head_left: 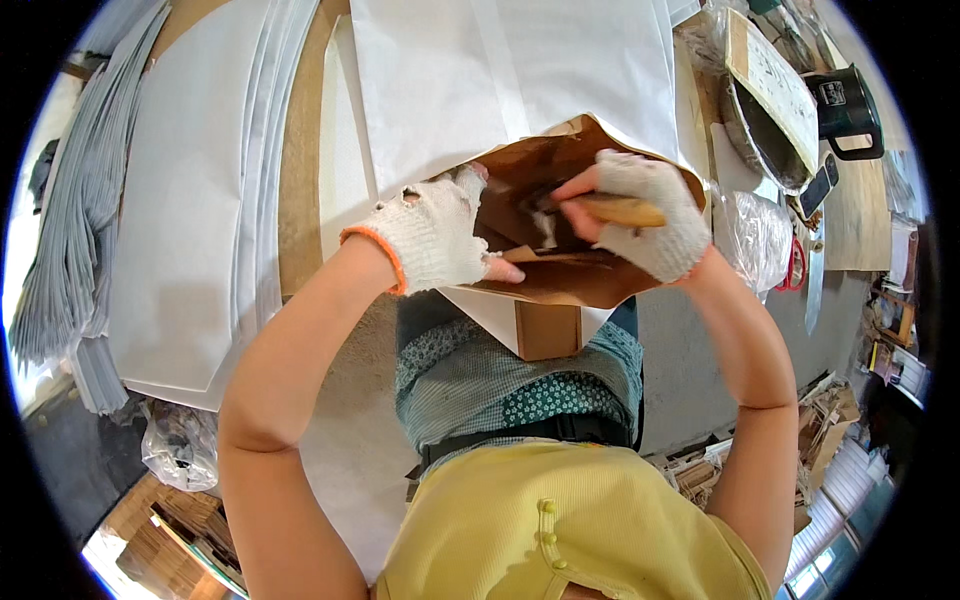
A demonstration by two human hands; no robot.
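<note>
Fingers of the right hand (pixel 672 196), bare at the tips beyond a white knit glove, close on a tan wooden-handled tool (pixel 628 210), apparently a brush, though its greyish working end is too blurred to be sure. Those of the left hand (pixel 432 225), in a frayed white knit glove with orange cuff trim, spread wide: fingertips at the far lip, thumb toward 4 o'clock over the near one. Both hands work at the gaping mouth of a large paper bag (pixel 570 284), white outside and brown within, the left at its 9 o'clock side, the right reaching in from 3 o'clock.

Inside such a mouth, a light grip and short, even strokes should serve best, with the left hand bracing the lips apart so that the thin walls neither crease nor snag.

The tool's long axis lies nearly along 9 to 3, butt toward 3, working end toward 9. The bag's mouth faces 6 o'clock; its own axis appears to run from 12 to 6.

Farther out, stacked white paper sheets (pixel 180 205) lie toward 10 o'clock; toward 2 stand a round basin under a pale board (pixel 775 95) and a black handled mug (pixel 838 112).
</note>
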